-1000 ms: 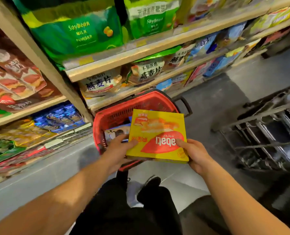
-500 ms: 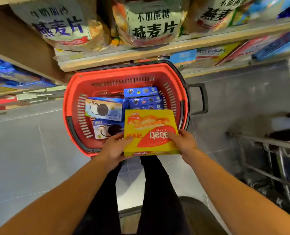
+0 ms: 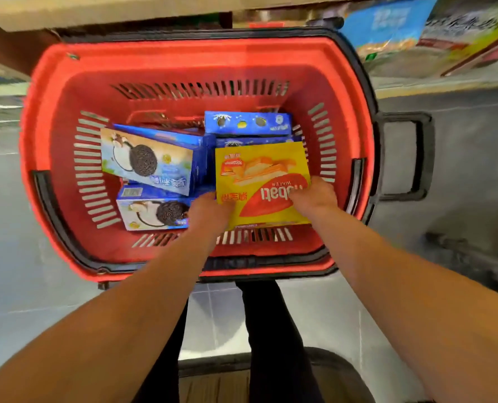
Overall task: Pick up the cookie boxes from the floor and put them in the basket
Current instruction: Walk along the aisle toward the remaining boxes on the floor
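The yellow box (image 3: 261, 181) is held inside the red basket (image 3: 47, 112), gripped at its near corners by both hands: the left hand (image 3: 210, 212) is curled round the near left corner and the right hand (image 3: 314, 196) round the near right corner, thumbs on the printed face. Beyond the grip, the far edge of the box is seen overlapping a stack of blue boxes (image 3: 247, 123) at the far side; whether it rests on them cannot be told. Just left of the grip lie two more blue boxes (image 3: 149, 161), one tilted against the other. If the hold is let go while only the far edge is propped, the box is likely to slide back towards the near wall and land on edge. If it is pushed down flat, the boxes under it could be dented, since cardboard of this kind is judged to crush easily. The tilted box to the left of the grip could be knocked by the left wrist as it is drawn out. The fingers could also be pinched between box and wall on the right, where the gap looks narrow
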Tool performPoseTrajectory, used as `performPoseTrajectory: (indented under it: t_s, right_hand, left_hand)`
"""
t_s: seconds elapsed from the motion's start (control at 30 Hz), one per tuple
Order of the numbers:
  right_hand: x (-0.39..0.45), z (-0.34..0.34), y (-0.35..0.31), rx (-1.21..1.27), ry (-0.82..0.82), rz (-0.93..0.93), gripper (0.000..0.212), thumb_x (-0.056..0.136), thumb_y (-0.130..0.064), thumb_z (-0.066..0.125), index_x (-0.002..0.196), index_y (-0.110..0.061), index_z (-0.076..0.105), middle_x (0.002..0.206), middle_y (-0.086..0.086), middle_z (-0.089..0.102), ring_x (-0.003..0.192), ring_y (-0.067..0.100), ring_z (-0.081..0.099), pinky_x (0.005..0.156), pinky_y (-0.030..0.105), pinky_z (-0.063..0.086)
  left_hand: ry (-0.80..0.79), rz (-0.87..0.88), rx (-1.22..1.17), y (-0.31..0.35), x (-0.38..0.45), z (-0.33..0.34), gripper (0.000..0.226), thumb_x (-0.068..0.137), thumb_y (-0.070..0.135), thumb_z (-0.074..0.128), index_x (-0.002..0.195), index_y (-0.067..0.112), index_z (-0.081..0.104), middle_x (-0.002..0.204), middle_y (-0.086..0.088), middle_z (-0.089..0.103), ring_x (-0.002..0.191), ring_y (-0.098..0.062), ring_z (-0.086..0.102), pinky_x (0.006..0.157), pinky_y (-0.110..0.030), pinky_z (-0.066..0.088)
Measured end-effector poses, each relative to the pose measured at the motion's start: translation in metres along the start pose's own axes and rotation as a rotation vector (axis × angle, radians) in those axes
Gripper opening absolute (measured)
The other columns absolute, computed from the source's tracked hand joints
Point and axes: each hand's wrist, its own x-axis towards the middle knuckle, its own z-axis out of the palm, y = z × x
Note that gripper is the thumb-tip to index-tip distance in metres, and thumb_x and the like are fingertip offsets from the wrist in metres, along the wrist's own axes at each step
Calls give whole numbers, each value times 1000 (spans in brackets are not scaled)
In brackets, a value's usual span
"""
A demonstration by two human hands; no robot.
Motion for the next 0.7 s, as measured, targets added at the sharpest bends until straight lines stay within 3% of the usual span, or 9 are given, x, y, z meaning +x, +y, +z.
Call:
performPoseTrajectory:
  t_s: [0.13,0.17,0.23,0.3,0.37,0.47,0.53,0.63,0.7]
  right_hand:
    - [-6,4,4,12,-144,15,78,64,-36,68,135,-13,45,132,11,56,117,32,57,99,40,49]
    - [-13,2,6,5,-156,-16,73,62,-37,66,129,-15,50,127,10,58,112,30,59,96,40,51]
    - [-37,-8,10,-25,-190,-86,35,75,-31,68,108,-21,59,112,5,63,103,26,60,91,36,51]
    - [-69,-23,17,-61,-187,-171,15,84,-29,65,98,-25,64,105,3,66,99,24,61,91,36,52]
    - [-93,-27,26,-120,-176,-232,31,76,-38,62,102,-22,67,101,0,68,96,21,65,85,35,56]
    - [-130,-43,33,-229,-144,-352,48,74,-51,54,114,-26,64,109,-2,65,100,20,65,85,32,56]
    - [-172,-65,14,-329,-119,-433,53,80,-42,59,127,-19,60,125,7,59,114,28,58,95,36,51]
    - [-235,-81,-14,-466,-107,-574,57,82,-30,65,133,-8,53,132,15,53,120,34,52,98,38,45]
    - [-269,-79,-33,-534,-93,-672,58,80,-32,63,131,-7,53,129,15,53,118,35,52,95,40,47]
  left_hand:
    - [-55,41,142,5,-9,4,31,86,21,60,117,17,60,104,-9,68,92,-33,63,74,-38,49]
    - [-65,44,143,6,-14,2,30,86,21,60,115,17,60,103,-10,68,88,-32,64,70,-35,48]
    - [-77,58,132,11,-34,-4,30,86,20,61,115,16,60,101,-10,67,83,-29,64,67,-33,47]
    - [-85,56,101,19,-67,-18,34,86,19,62,120,14,60,107,-11,67,93,-32,64,80,-38,50]
    - [-88,71,108,22,-96,-33,26,85,22,63,111,17,65,103,-9,67,95,-30,63,89,-38,48]
    - [-81,144,113,28,-152,-65,16,81,24,64,97,27,64,100,-6,69,98,-29,64,87,-34,47]
    - [-72,190,175,30,-181,-84,31,87,25,63,118,19,61,105,-3,66,108,-27,60,84,-28,40]
    - [-39,245,185,23,-231,-124,64,79,46,63,135,16,53,123,-6,64,116,-27,58,93,-29,41]
    - [4,260,206,11,-257,-151,62,82,45,63,137,20,51,126,-5,64,118,-27,57,97,-31,43]
